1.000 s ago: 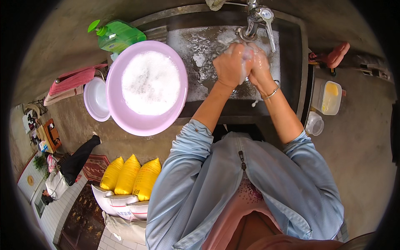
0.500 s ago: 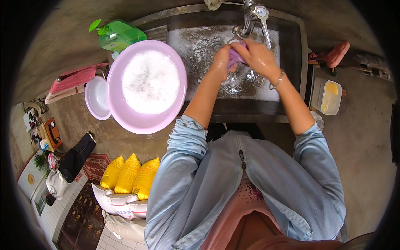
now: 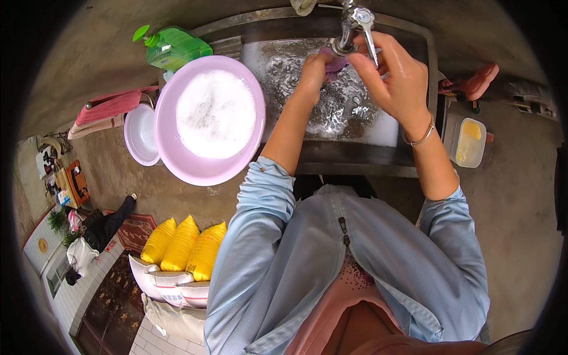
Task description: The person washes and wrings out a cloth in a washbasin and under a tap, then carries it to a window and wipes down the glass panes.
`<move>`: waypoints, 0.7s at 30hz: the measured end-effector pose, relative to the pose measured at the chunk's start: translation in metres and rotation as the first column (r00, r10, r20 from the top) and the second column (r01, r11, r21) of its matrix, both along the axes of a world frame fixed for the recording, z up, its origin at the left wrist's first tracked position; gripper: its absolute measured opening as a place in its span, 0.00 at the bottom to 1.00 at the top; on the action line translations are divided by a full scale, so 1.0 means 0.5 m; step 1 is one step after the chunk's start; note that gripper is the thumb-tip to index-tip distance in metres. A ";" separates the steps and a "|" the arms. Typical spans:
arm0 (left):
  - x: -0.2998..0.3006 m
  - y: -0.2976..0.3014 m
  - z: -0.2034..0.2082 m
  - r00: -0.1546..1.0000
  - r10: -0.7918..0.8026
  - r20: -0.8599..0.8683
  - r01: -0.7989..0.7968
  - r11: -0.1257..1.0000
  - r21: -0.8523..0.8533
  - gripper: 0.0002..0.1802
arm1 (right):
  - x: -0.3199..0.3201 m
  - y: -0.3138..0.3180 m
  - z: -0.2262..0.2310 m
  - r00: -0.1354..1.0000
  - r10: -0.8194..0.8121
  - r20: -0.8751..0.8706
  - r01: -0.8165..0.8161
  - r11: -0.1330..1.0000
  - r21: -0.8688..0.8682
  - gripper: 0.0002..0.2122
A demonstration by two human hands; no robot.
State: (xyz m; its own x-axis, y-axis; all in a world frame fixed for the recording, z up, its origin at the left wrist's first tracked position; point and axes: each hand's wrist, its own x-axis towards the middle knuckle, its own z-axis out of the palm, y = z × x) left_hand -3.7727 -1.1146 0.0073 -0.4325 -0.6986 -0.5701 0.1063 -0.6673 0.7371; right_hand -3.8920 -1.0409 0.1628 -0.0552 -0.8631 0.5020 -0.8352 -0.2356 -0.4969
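Purple crumpled cloth (image 3: 335, 67) is under the silver faucet (image 3: 348, 36), clamped in the left hand's (image 3: 313, 72) fingers. Right hand (image 3: 400, 77) bends at the metal lever (image 3: 372, 48), finger grip unclear. Leftward stands a round lilac basin (image 3: 163, 130).

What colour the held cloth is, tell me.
The cloth is purple, clearest in the head view.

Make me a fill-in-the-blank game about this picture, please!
1. The left hand holds a cloth whose colour is ____.
2. The foam in the big basin is ____.
3. The bracelet is on the person's ____ wrist.
4. You can see ____ plump yellow sacks.

Missing words: purple; white; right; three.
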 end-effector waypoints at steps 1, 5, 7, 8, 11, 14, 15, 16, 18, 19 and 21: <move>0.003 0.001 0.003 1.000 0.008 0.020 -0.008 1.000 0.000 0.16 | 0.002 0.000 -0.006 0.999 0.008 0.046 -0.007 1.000 -0.028 0.10; 0.003 0.002 0.039 0.996 0.019 0.085 -0.013 0.998 -0.065 0.15 | -0.005 -0.017 -0.034 0.998 -0.056 0.007 0.056 0.988 -0.146 0.07; -0.007 -0.008 0.009 0.994 0.035 0.107 -0.028 0.997 -0.072 0.14 | -0.007 -0.016 -0.026 0.997 -0.066 0.028 0.068 0.994 -0.083 0.07; -0.016 -0.008 0.014 0.996 0.038 0.086 -0.028 0.994 -0.108 0.13 | -0.013 -0.016 -0.028 0.997 -0.044 0.062 0.048 0.996 -0.071 0.07; -0.034 -0.026 -0.051 0.995 -0.065 0.071 0.076 0.983 -0.168 0.10 | -0.021 -0.016 -0.037 0.992 -0.020 0.127 0.024 0.999 -0.024 0.07; -0.046 -0.042 -0.102 0.967 -0.008 0.253 0.136 0.859 -0.494 0.12 | -0.007 -0.017 -0.074 0.896 0.007 0.444 -0.058 0.993 0.101 0.08; -0.058 -0.035 -0.082 0.969 -0.025 0.247 0.147 0.858 -0.492 0.12 | -0.009 -0.012 -0.098 0.878 -0.061 0.474 -0.016 0.987 0.157 0.08; -0.067 -0.021 -0.062 0.855 0.222 0.468 0.238 0.635 -0.735 0.12 | -0.011 -0.011 -0.129 0.852 -0.216 0.478 0.082 0.955 0.286 0.08; -0.087 -0.007 -0.025 0.691 0.512 0.510 0.343 0.388 -0.855 0.13 | -0.021 -0.022 -0.217 0.678 -0.412 0.609 0.108 0.875 0.472 0.12; -0.094 -0.003 -0.025 0.693 0.508 0.512 0.349 0.385 -0.854 0.13 | -0.014 -0.041 -0.252 0.484 -0.488 0.726 0.024 0.837 0.546 0.14; -0.109 0.011 -0.043 0.950 0.268 0.160 -0.193 0.907 -0.375 0.13 | 0.002 -0.069 -0.278 0.017 -0.495 0.869 -0.266 0.835 0.481 0.15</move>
